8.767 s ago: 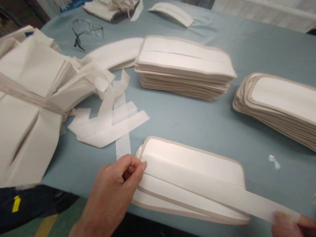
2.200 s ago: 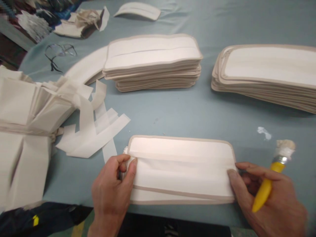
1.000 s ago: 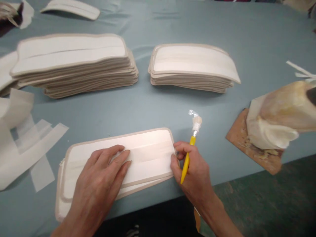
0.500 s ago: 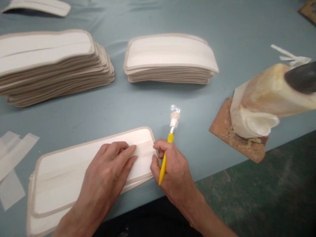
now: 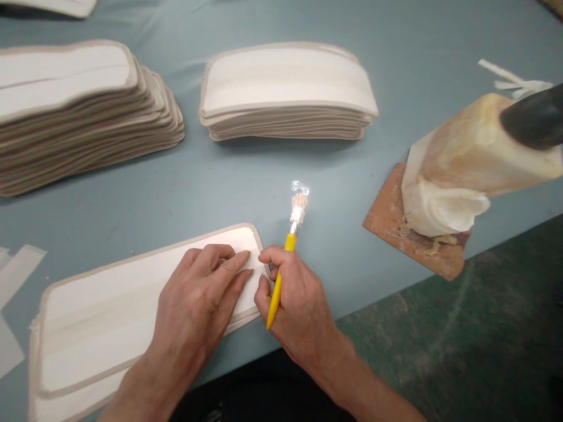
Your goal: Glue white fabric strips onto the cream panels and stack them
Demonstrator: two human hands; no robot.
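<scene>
A white panel with beige edging lies on top of another like it near the table's front edge. My left hand rests on its right part, thumb and index fingertips close together over the white surface; whether they pinch anything is too small to tell. At the panel's right end is my right hand, its thumb and index finger curled by the edge. It holds a yellow brush, whose bristles point away from me, next to a wet, shiny smear on the table.
Two stacks of edged panels stand at the back, a tall one on the left and a lower one in the middle. A stained white container sits on a brown board at right. Translucent strips lie far left.
The camera view has shifted, so the table's contents appear further left and slightly higher. My left hand has slid right along the panel, closer to my right hand, which still holds the brush.
</scene>
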